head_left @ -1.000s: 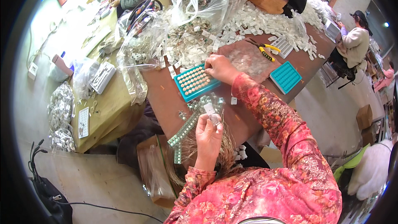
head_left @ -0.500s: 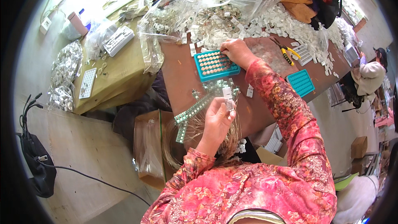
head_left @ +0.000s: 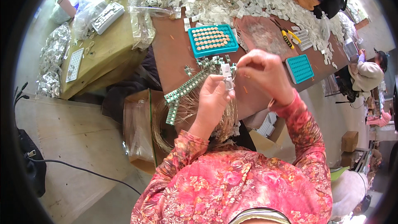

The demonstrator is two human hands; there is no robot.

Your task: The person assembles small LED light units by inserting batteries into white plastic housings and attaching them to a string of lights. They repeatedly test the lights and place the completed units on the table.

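My left hand (head_left: pixel 213 99) holds a small clear plastic piece (head_left: pixel 226 76) upright above the brown table (head_left: pixel 176 54). My right hand (head_left: pixel 263 74) is pinched against the top of that piece, fingers closed on something too small to make out. Below the hands lie green strips of small circuit boards (head_left: pixel 182 93) with thin wire leads hanging off the table edge. Beyond them sits a teal tray (head_left: pixel 212 39) filled with rows of small orange parts.
A second teal tray (head_left: pixel 299 68) lies at the right, yellow-handled pliers (head_left: pixel 286 35) behind it. White plastic pieces are heaped at the back (head_left: pixel 248 4). A green-covered side table (head_left: pixel 99 45) carries bags. A brown carton (head_left: pixel 139 132) stands below; another person (head_left: pixel 367 74) sits far right.
My right hand has left the teal tray and come to the clear piece in my left hand. The view has shifted, with the table now higher in the picture.
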